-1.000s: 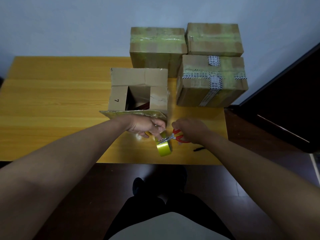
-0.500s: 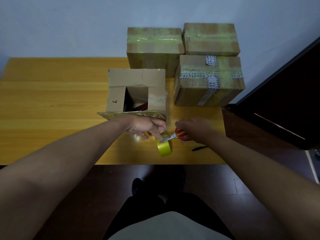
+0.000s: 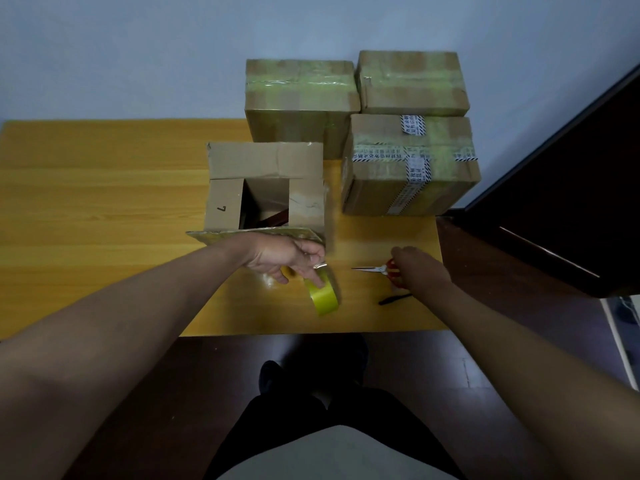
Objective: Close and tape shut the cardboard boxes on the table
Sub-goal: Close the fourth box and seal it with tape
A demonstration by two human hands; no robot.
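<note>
Tape (image 3: 323, 295) gripped in left hand (image 3: 287, 258); right hand (image 3: 414, 268) on scissors (image 3: 379, 270).
Right fingers' grip cannot be told. Behind the left hand, open box (image 3: 265, 188) on table (image 3: 104, 202), near flap unfolded. Far right, three taped boxes (image 3: 408, 168).

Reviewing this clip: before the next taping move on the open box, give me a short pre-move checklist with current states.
1. Tape in hand: the left hand grips the yellow tape roll: ok.
2. Flaps folded down: the open box has a gap at its top, near flap not closed: not ok.
3. Scissors out of the way: the red-handled scissors lie on the table to the right of the box, right hand on the handles: ok.
4. Other three boxes taped: ok.
5. Tape's free end ready: cannot tell.
</note>
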